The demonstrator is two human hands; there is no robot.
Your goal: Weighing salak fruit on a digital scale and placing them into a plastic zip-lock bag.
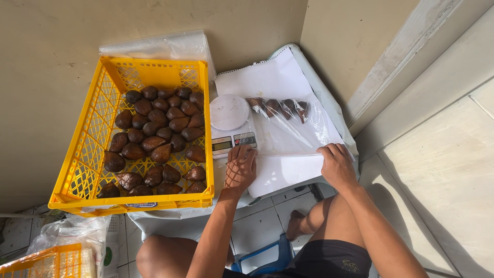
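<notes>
A clear plastic bag (288,128) lies flat on white paper (272,82), with several brown scaly fruits (278,107) at its far end. My left hand (240,167) presses the bag's open end near its left corner, just below a small white scale (230,121). My right hand (336,164) presses the same edge at its right corner. Both hands rest fingers-down on the plastic. A yellow plastic crate (90,144) to the left holds many more brown fruits (154,136).
A stack of clear bags (159,46) lies behind the crate by the beige wall. Another yellow crate (46,262) and crumpled plastic (72,229) sit at lower left. A blue stool (267,255) shows between my knees on the tiled floor.
</notes>
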